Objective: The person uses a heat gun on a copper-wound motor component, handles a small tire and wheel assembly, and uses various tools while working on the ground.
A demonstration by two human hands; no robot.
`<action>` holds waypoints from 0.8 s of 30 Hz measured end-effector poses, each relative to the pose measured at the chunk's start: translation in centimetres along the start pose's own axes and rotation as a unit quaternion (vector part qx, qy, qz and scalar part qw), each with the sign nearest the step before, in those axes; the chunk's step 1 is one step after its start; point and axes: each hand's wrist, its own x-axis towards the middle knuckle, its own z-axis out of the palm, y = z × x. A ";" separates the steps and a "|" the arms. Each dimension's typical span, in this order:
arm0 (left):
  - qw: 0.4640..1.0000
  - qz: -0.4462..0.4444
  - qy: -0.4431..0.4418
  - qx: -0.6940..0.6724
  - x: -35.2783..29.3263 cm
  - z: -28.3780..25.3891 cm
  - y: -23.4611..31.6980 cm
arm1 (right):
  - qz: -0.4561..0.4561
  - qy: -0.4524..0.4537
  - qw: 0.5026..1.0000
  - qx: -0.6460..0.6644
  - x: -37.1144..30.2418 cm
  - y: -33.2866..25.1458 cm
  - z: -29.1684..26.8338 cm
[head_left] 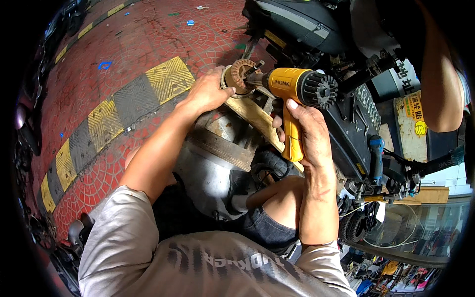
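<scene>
Left fingers (216,75): you clasp the hub (239,73) by its left rim, at the plank (258,123)'s far end. Right fingers (278,123): wrapped round the heat gun (289,85). Paving (148,34) spreads beyond.

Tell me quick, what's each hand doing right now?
Left hand: closed, holding a round metal part by its edge.
Right hand: closed, holding a yellow heat gun.

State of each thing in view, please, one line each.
Left hand: gripping the round part by its rim.
Right hand: wrapped around the handle of the heat gun.
Heat gun: held, nozzle toward the round part; on or off, cannot tell.
Round part: held, reddish-brown face showing.
Blue tool: unheld.
</scene>
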 end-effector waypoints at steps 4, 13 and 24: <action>1.000 0.019 0.015 -0.010 0.2 0.4 0.8 | -0.006 0.007 1.000 0.002 0.0 -0.2 -0.1; 0.997 -0.002 0.074 -0.019 1.3 2.3 1.0 | -0.008 0.009 1.000 -0.002 0.0 -0.3 -0.6; 0.988 -0.103 0.050 -0.099 3.0 2.9 -0.4 | -0.015 0.021 0.999 0.020 0.1 -0.4 -0.7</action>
